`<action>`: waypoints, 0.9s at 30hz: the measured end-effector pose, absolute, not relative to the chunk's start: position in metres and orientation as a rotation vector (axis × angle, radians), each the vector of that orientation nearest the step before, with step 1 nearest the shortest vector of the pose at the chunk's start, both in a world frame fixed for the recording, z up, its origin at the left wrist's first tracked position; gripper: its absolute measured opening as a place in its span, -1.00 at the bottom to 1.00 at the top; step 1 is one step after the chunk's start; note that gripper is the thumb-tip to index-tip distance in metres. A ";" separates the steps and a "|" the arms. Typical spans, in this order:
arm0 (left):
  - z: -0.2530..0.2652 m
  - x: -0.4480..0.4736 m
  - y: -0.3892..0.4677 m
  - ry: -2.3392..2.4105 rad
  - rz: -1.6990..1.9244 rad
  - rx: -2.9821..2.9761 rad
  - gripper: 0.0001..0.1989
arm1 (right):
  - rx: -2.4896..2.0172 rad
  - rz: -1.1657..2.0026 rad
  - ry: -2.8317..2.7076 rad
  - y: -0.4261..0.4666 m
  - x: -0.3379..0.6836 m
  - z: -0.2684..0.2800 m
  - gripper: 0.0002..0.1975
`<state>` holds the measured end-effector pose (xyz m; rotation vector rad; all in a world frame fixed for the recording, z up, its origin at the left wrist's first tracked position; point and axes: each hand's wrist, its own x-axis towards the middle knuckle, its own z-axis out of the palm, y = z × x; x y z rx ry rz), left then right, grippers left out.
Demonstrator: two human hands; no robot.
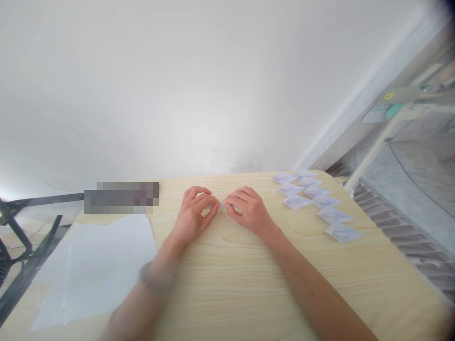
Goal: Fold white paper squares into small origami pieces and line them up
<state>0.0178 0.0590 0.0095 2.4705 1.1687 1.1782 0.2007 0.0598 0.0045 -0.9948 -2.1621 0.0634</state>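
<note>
Small white folded paper piece [222,207] pinched at both ends

It is held above the middle of the pale, wood-grained table [227,289], toward the far edge. The left hand [194,213] grips its left end between thumb and fingertips; the right hand [250,209] pinches its right end likewise. Pointed white folded-paper shapes [343,233] lie in slanting rows at right, flat white paper sheets [103,265] at left.

On my remote feed I log white wall [213,94] behind pale wood-grain table [227,289], pixelated dark patch [121,198] at its far-left edge, black bars [17,229] left, slanting pale pole [373,154] and pleated grey fabric [394,232] right
</note>
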 end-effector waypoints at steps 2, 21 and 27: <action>0.010 0.017 0.059 1.195 1.166 2.428 -0.93 | -1.006 0.107 -2.163 0.060 0.206 0.006 -0.86; 0.007 0.010 0.060 1.308 1.268 2.382 -0.95 | -1.021 0.185 -1.998 0.058 0.213 0.009 -0.74; 0.008 0.020 0.057 1.155 1.210 2.459 -0.93 | -0.936 0.203 -2.130 0.057 0.199 0.006 -0.85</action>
